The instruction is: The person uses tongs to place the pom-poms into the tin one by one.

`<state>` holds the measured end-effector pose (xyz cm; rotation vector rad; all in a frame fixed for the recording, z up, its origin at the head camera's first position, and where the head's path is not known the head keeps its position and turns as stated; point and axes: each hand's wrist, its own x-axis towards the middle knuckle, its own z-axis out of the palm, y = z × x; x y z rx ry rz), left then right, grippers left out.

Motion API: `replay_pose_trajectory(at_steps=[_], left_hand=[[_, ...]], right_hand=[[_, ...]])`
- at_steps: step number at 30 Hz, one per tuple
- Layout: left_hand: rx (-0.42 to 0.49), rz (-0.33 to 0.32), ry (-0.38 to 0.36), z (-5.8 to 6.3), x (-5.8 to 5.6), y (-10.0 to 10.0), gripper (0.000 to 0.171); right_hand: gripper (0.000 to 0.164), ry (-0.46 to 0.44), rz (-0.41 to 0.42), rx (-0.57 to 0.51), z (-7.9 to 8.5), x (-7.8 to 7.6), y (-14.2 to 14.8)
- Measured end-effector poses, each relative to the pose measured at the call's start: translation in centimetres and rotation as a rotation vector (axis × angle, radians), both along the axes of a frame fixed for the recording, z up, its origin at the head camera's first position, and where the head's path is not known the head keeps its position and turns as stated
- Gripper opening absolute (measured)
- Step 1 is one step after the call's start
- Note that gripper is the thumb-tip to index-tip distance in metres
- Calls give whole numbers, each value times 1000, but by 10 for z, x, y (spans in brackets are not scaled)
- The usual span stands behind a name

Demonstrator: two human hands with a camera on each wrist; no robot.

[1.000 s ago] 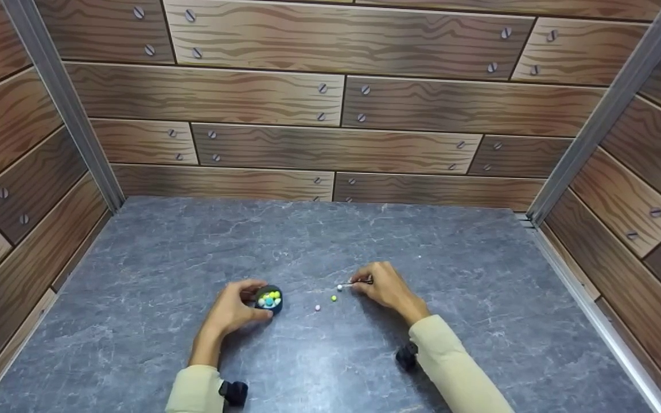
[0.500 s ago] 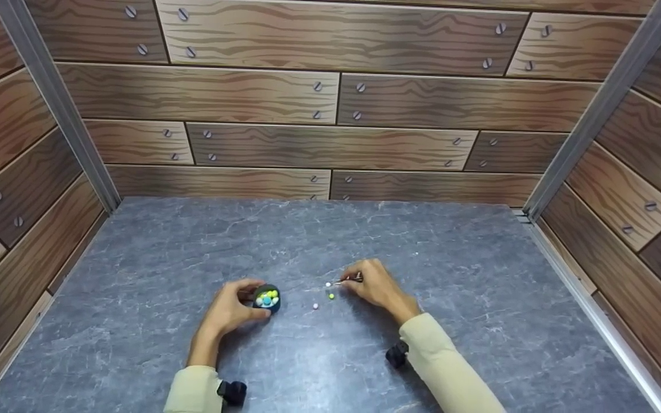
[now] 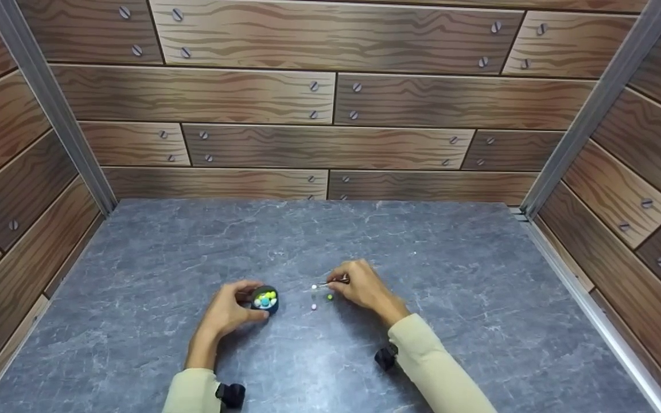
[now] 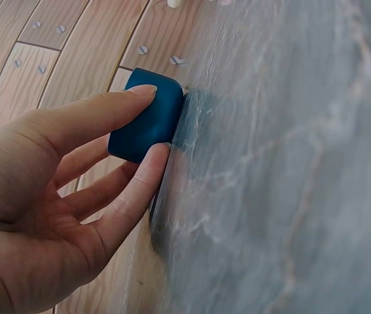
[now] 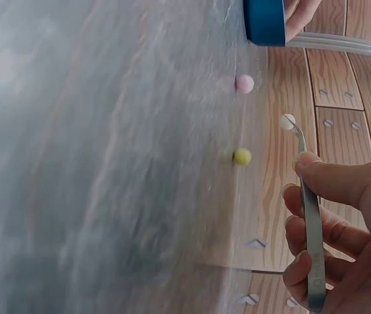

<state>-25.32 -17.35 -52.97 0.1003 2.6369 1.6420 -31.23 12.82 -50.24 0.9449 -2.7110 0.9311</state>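
My left hand (image 3: 224,312) holds a small round blue container (image 4: 149,118) on the table, thumb on one side and fingers on the other. Several small balls (image 3: 265,300) in yellow, white and blue lie inside it. My right hand (image 3: 360,285) pinches metal bent-tip tweezers (image 5: 311,229), with a white ball (image 5: 287,122) gripped at their tip, raised off the table. A pink ball (image 5: 245,84) and a yellow-green ball (image 5: 241,157) rest on the table between the container and my right hand.
The grey marbled tabletop (image 3: 193,241) is enclosed by wood-patterned walls (image 3: 273,146) at the back and sides. Metal posts (image 3: 586,123) stand in the back corners. A tiny white speck (image 3: 415,253) lies toward the right.
My right hand has moved left with the tweezers and the white ball, past the yellow-green ball and toward the container. My left hand stays on the container.
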Motion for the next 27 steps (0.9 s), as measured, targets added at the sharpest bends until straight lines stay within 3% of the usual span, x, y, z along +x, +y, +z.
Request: replay_pose_trajectory(at_steps=[15, 27], left_hand=[[-5, -23, 30, 3, -3, 1, 59], [-17, 4, 13, 1, 0, 0, 60]], right_hand=[[9, 35, 22, 8, 6, 1, -16], [7, 35, 48, -3, 7, 5, -30]])
